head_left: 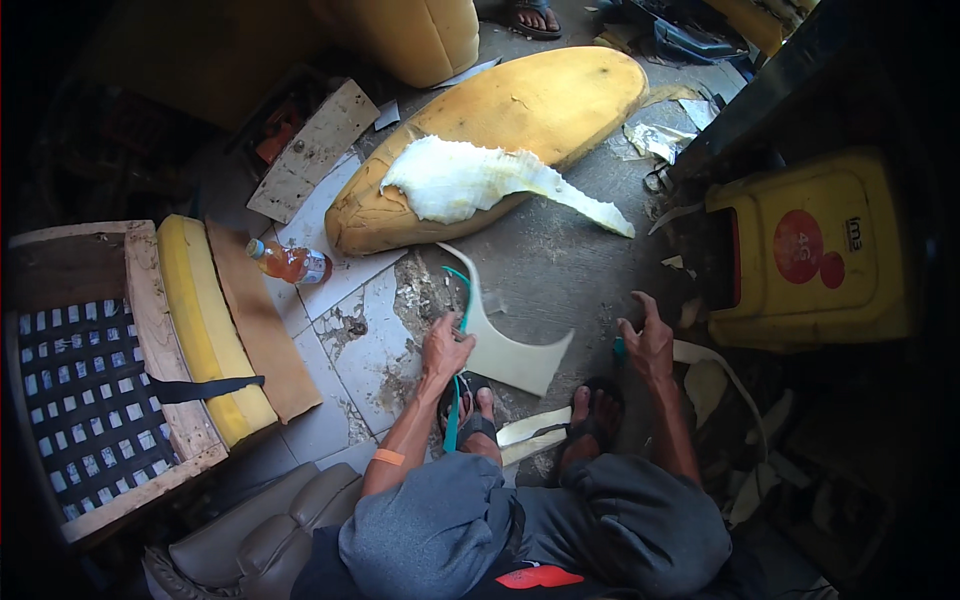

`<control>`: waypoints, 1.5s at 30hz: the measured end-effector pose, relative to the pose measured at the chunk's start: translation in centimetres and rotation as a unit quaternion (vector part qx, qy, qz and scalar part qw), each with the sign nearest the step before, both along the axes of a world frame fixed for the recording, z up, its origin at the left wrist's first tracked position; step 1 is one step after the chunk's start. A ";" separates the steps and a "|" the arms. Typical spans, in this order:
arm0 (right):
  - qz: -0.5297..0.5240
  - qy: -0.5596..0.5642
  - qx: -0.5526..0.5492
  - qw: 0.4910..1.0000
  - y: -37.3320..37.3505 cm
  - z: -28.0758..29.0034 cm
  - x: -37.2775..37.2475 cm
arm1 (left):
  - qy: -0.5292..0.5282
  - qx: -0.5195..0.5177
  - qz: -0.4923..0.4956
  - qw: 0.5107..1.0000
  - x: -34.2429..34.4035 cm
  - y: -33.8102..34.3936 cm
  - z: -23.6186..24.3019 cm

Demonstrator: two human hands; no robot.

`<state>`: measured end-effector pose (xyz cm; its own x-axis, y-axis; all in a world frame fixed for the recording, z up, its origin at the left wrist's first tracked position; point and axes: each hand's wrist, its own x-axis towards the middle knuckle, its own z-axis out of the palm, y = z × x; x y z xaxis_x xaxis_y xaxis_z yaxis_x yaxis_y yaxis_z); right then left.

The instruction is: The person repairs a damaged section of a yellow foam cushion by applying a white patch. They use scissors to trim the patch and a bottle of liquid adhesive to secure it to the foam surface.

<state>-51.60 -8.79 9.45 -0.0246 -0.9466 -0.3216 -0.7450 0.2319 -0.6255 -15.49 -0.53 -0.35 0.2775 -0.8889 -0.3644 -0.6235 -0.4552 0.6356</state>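
Note:
My left hand [446,345] is closed on a thin teal strip [452,428] at the edge of a curved cream sheet [520,355] lying above my feet. My right hand [648,338] is held apart with curled, separated fingers; a small teal piece [619,349] shows just behind it, and a pale curved strip runs rightward from there. Beyond the sheet, a ragged white foam piece [465,180] is draped over a long yellow foam cushion [570,90]. Narrow cream offcuts [532,427] lie between my feet.
A webbed wooden frame [150,360] and yellow foam slab [200,320] are left, near an orange drink bottle [290,263] and a board [310,150]. A yellow plastic box [810,250] is right, brown padded upholstery [240,540] lower left. Another person's foot [533,18] shows at top.

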 end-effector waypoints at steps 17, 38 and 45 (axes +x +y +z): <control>0.137 -0.328 0.116 0.928 4.1 0.1 4.7 | 0.564 0.010 0.134 0.815 -9.8 -3.0 7.2; -0.079 0.250 -0.140 0.955 9.2 3.3 -16.4 | 0.510 -0.111 0.486 0.701 13.1 -6.0 -1.8; 0.104 0.058 -0.059 0.991 -3.3 7.2 -6.1 | 0.600 -0.207 0.493 0.595 15.8 -8.8 -1.0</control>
